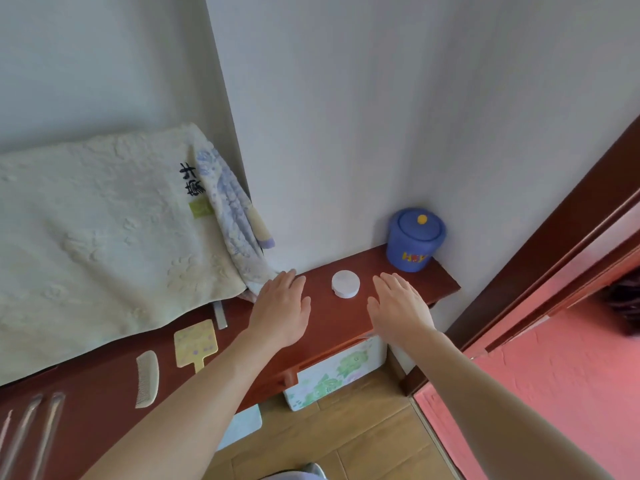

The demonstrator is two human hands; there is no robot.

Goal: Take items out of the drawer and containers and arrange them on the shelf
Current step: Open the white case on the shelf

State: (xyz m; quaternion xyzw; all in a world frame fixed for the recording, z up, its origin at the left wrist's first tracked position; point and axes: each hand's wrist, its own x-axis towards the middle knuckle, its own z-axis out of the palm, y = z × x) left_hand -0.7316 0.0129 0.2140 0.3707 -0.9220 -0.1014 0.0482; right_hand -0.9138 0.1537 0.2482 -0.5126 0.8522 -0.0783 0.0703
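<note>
L hand & R hand, both flat, empty, flank white tin on shelf. Blue pot at tin's 2 o'clock: probably steady base, lift lid straight up.

Both flat hands, left hand and right hand, flank a white jar on the shelf.

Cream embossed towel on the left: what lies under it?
A blue floral cloth peeks out along its right edge and a thin grey strip pokes from under its near edge. Whatever else the cream embossed towel covers is hidden.
</note>
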